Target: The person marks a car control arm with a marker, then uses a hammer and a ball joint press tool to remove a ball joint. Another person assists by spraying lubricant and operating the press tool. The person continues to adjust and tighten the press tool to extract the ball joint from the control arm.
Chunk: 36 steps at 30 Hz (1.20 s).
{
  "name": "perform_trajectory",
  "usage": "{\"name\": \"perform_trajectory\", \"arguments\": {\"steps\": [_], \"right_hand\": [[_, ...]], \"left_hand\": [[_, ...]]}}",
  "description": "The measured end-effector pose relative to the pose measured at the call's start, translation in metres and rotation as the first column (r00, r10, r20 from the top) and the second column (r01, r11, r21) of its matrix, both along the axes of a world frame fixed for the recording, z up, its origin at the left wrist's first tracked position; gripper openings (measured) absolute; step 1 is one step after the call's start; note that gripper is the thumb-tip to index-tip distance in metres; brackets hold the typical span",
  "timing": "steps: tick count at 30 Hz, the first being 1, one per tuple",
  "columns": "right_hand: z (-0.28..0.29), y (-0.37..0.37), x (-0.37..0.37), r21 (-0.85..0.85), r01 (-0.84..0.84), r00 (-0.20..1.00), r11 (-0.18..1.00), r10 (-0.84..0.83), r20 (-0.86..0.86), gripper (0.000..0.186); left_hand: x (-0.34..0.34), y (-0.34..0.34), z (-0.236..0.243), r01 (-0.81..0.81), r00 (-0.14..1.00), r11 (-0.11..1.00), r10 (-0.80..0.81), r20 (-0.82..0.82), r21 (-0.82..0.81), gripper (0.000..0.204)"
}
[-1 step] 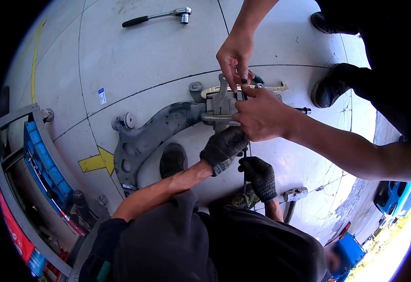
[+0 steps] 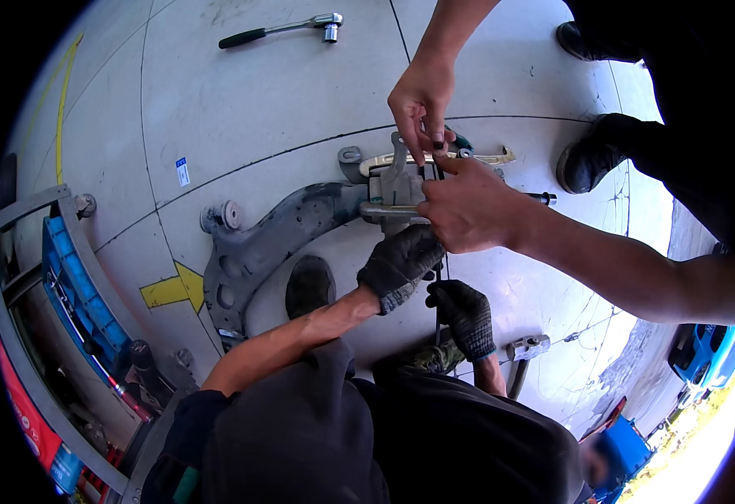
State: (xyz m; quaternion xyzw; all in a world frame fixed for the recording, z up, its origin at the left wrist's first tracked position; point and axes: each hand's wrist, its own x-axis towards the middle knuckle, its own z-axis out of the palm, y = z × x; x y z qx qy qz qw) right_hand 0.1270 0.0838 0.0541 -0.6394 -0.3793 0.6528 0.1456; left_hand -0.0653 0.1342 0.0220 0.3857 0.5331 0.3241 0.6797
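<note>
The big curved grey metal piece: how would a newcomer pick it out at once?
Start from the yellow arrow painted on the floor; the piece's wide end shows beside its tip. From there the grey metal piece sweeps up and right in the picture, ending beyond the gloved left hand. Round holes and its broad, bent body set it apart from the slim ratchet wrench.
</note>
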Motion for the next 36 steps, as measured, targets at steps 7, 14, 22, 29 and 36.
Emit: {"name": "perform_trajectory", "arguments": {"steps": [7,14,22,29,36], "right_hand": [[-0.001,0.000,-0.001,0.000,0.016,1.000,1.000,-0.016,-0.019,0.022],[0.032,0.021,-0.011,0.364,-0.348,0.873,0.864,0.157,0.462,0.023],[0.134,0.140,-0.037,0.664,-0.697,0.711,0.272,0.144,0.688,0.022],[0.128,0.166,-0.033,0.637,-0.749,0.662,0.179,0.157,0.733,0.019],[0.094,0.110,-0.045,0.572,-0.794,0.604,0.206,0.153,0.782,0.029]], "left_hand": [[0.001,0.001,0.003,-0.026,0.997,0.997,0.031,-0.066,0.077,0.025],[-0.001,-0.001,-0.001,0.034,0.991,0.997,-0.025,-0.131,0.066,0.024],[0.000,0.006,0.011,0.073,0.976,0.993,-0.052,-0.213,0.091,0.027],[-0.002,0.009,0.006,-0.106,0.988,0.983,0.120,0.093,-0.147,0.035],[-0.007,0.011,0.006,-0.160,0.923,0.935,0.255,0.287,-0.317,0.042]]}}
